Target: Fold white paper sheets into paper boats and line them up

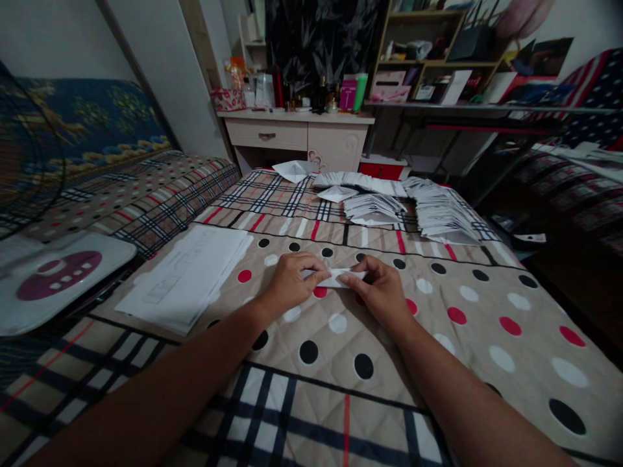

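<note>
A small folded piece of white paper is stretched between my two hands, just above or on the dotted bedspread. My left hand pinches its left end between thumb and fingers. At the right end, my right hand grips it the same way, thumb on top. To the left lies a stack of white paper sheets, the top one with faint printed or drawn lines. Beyond my hands are rows of folded white papers, with another fanned row at the right and a single folded paper farther back.
The quilted bedspread covers the surface under my arms. On the left is a white folding table with a purple print. A white dresser with bottles and boxes stands behind the bed, and a shelved desk is at the back right.
</note>
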{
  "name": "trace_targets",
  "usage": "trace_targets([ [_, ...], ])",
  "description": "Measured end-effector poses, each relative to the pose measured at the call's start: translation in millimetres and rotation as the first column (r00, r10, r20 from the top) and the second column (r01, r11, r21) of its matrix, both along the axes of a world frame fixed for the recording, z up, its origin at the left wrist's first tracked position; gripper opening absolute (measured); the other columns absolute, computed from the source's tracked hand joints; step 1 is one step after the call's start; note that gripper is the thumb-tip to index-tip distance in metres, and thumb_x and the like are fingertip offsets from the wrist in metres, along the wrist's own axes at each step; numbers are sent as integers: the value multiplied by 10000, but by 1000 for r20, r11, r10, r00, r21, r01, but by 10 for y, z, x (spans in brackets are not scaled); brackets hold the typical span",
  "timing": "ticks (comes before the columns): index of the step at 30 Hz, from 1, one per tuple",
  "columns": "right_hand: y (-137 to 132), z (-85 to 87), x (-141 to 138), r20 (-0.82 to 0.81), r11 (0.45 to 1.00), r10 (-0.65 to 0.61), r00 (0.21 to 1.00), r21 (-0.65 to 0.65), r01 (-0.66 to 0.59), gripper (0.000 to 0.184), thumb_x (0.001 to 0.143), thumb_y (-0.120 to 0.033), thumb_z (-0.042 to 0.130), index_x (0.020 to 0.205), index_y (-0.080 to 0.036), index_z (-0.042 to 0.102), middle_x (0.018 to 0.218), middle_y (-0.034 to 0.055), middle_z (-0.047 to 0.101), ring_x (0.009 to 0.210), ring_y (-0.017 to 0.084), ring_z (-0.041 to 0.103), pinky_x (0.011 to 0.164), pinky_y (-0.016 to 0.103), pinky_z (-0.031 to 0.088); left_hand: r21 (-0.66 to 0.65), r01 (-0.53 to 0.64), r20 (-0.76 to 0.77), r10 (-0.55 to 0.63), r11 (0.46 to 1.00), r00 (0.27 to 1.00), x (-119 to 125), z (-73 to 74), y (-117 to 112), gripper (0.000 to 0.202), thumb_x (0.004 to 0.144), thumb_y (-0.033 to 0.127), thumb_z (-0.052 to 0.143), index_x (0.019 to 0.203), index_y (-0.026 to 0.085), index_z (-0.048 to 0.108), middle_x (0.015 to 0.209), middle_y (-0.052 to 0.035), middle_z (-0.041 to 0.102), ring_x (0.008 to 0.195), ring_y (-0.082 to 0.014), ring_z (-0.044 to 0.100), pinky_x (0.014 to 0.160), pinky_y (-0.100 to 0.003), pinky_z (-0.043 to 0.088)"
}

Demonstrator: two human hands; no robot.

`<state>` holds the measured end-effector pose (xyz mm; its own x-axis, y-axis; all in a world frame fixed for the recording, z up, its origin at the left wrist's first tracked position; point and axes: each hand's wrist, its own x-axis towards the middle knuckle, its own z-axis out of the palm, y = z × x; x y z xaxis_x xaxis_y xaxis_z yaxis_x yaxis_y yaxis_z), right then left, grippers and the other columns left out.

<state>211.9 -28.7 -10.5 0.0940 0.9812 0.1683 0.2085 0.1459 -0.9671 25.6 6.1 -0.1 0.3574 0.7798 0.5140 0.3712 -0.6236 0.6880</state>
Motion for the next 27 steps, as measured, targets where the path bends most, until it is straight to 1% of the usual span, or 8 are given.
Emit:
trace_targets([
  [3, 8, 22, -9, -139, 1000, -2, 990, -20, -1, 256, 668, -358, 765, 711, -190, 576, 589, -31, 574, 503, 107, 475, 470, 235, 356, -50, -31, 12, 32, 998, 999, 7, 37, -18, 132, 770, 130, 679, 645, 169, 654, 719, -16, 720, 679, -136, 663, 691, -255, 508],
  [7, 14, 37, -14, -188, 997, -64, 980, -50, 55, 306, 620, -329, 787, 794, -197, 572, 616, -29, 600, 517, 117, 517, 476, 231, 389, -32, -24, 4, 25, 999, 1000, 11, 16, -17, 131, 779, 167, 680, 652, 174, 649, 727, -19, 720, 688, -141, 664, 689, -262, 506],
  [11, 23, 33, -10, -108, 997, -75, 991, -32, 72, 330, 625, -301, 777, 888, -186, 614, 677, -14, 629, 542, 118, 527, 491, 234, 404, 45, -11, -18, 12, 999, 1000, 1, -11, -12, 152, 788, 175, 679, 642, 177, 639, 710, -23, 710, 689, -147, 660, 692, -279, 497],
  [16, 11, 35, -2, 31, 999, 14, 999, -48, -12, 180, 661, -321, 741, 721, -163, 680, 599, 1, 613, 510, 111, 480, 457, 229, 358, 86, 44, -50, -40, 995, 998, -13, -23, -13, 144, 791, 198, 691, 654, 185, 649, 729, -27, 716, 716, -154, 664, 720, -294, 505],
  [18, -4, 50, -3, 36, 999, 6, 999, -46, -4, 168, 661, -317, 735, 687, -158, 687, 553, -7, 591, 480, 101, 446, 443, 226, 332, 49, 29, -29, -27, 998, 999, -10, -27, -10, 146, 775, 223, 720, 650, 181, 658, 716, -25, 716, 693, -148, 662, 697, -280, 506],
  [21, -22, 75, -2, 24, 999, -24, 999, -30, 24, 156, 642, -303, 741, 653, -156, 688, 511, -20, 561, 452, 87, 405, 434, 224, 306, -54, -49, 0, 49, 997, 999, -14, -29, 5, 147, 715, 223, 777, 637, 170, 663, 668, -11, 705, 629, -132, 646, 620, -247, 486],
  [24, -23, 84, 11, 12, 998, -56, 998, -27, 57, 166, 631, -313, 752, 644, -159, 690, 507, -20, 558, 446, 86, 400, 427, 222, 292, -150, -122, 6, 125, 981, 992, -39, -27, 37, 146, 683, 206, 789, 635, 165, 657, 636, 7, 689, 573, -110, 608, 548, -222, 449],
  [27, -10, 76, 28, -14, 996, -78, 997, -52, 78, 189, 612, -326, 769, 644, -156, 694, 523, -10, 581, 449, 89, 415, 416, 218, 289, -192, -162, 36, 171, 968, 985, -68, -19, 81, 152, 675, 191, 771, 625, 164, 629, 616, 23, 655, 561, -99, 579, 519, -207, 434],
])
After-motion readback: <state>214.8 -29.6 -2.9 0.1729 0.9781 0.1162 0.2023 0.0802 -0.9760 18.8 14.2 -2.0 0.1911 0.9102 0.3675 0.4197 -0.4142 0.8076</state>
